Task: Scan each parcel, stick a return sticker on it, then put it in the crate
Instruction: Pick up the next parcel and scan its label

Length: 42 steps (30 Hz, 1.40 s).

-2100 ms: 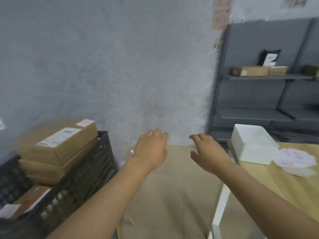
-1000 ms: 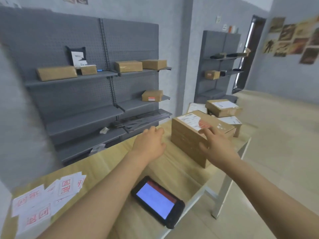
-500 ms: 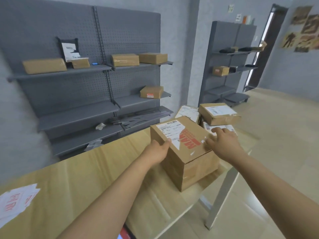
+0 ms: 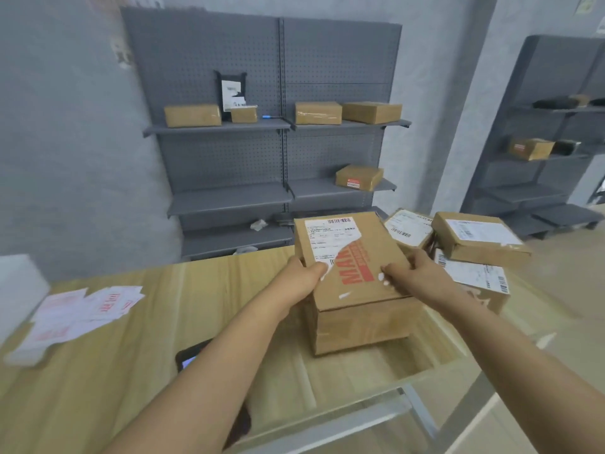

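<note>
A brown cardboard parcel (image 4: 357, 283) with a white shipping label and red lettering on top stands on the wooden table (image 4: 98, 371). My left hand (image 4: 302, 278) grips its left top edge, thumb on the label. My right hand (image 4: 415, 276) holds its right top edge, fingers over the lid. A loose pile of white return stickers (image 4: 82, 309) with red print lies at the table's left. A dark handheld scanner (image 4: 190, 355) lies near me, mostly hidden under my left forearm. The crate is out of view.
Three more labelled parcels (image 4: 474, 240) are stacked at the table's right end behind the held one. A white box (image 4: 16, 286) sits at the far left. Grey shelving (image 4: 278, 126) with several boxes stands along the wall behind the table.
My view swung from the crate on the left to the table. Both hands reached the parcel and closed on its top edges; it now sits nearer to me.
</note>
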Motion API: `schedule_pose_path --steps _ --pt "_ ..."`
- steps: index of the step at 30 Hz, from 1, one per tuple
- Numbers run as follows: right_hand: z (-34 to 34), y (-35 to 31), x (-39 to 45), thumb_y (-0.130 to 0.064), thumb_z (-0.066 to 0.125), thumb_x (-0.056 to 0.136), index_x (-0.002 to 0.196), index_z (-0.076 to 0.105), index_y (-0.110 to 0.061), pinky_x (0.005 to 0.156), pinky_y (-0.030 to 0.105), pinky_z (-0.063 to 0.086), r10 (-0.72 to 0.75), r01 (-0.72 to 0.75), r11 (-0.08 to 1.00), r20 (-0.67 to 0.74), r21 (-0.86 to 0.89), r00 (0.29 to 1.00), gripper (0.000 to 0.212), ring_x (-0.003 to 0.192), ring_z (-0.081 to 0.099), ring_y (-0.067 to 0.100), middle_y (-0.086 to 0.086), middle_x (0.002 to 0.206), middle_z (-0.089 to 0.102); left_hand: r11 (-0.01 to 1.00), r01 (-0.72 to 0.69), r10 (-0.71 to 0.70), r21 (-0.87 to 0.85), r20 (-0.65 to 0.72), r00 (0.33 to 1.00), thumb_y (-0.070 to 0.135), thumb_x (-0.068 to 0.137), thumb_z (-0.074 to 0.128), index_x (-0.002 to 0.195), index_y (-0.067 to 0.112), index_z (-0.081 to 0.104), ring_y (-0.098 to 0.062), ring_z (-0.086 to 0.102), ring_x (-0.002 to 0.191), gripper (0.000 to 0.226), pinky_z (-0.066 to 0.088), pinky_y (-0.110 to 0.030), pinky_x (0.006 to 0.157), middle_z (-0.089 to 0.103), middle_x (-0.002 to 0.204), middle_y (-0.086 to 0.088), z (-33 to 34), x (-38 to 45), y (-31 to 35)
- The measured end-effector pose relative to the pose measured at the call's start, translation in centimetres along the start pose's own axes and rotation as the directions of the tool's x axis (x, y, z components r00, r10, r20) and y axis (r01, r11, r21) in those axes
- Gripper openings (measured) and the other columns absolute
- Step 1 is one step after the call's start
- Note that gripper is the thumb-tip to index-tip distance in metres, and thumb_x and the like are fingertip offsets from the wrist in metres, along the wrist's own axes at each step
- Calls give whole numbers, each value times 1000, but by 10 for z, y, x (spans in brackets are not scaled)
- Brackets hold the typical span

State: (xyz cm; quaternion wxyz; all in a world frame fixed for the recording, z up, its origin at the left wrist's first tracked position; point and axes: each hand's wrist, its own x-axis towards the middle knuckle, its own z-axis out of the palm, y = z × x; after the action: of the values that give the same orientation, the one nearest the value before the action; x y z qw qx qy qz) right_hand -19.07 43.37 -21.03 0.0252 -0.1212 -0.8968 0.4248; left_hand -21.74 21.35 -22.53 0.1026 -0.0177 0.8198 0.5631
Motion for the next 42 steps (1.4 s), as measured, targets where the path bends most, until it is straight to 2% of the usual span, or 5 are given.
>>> schedule_pose_path --steps 15,28,33,39,42 --pt "165 -159 -106 -43 62 86 126 46 -15 80 32 46 -298 274 954 282 122 912 52 99 60 20 2 111 62 989 124 -90 80 -342 935 47 77 66 113 27 49 -9 65 88 44 52 -28 74 63 94 15 -236 -125 -62" --pt "260 -183 -182 -48 55 88 125 42 -17 67 26 42 -247 277 961 425 -8 871 50 95 58 19 0 110 60 992 82 -67 96 -148 987 33 70 84 135 30 45 -6 58 115 76 42 -33 106 57 130 15 -306 -219 -145" --pt "256 -166 -177 -45 41 97 123 52 -20 87 41 50 -230 183 970 379 158 896 39 99 63 26 5 120 62 995 85 -75 59 -160 984 44 61 84 136 32 42 -6 57 117 87 41 -35 107 59 127 19 -305 -222 -161" --pt "261 -94 -157 -67 58 76 132 42 -13 98 36 39 17 149 816 281 -558 959 79 121 41 29 10 130 43 994 106 -98 28 -211 972 52 58 82 141 33 36 -11 52 124 97 37 -37 110 53 135 18 -298 -227 -164" --pt "269 -78 -160 -75 60 62 128 43 -17 85 34 39 20 146 749 242 -646 970 89 117 38 25 3 113 39 989 145 -136 24 -240 961 53 60 80 144 31 31 -14 52 124 100 39 -38 108 53 136 15 -296 -229 -163"
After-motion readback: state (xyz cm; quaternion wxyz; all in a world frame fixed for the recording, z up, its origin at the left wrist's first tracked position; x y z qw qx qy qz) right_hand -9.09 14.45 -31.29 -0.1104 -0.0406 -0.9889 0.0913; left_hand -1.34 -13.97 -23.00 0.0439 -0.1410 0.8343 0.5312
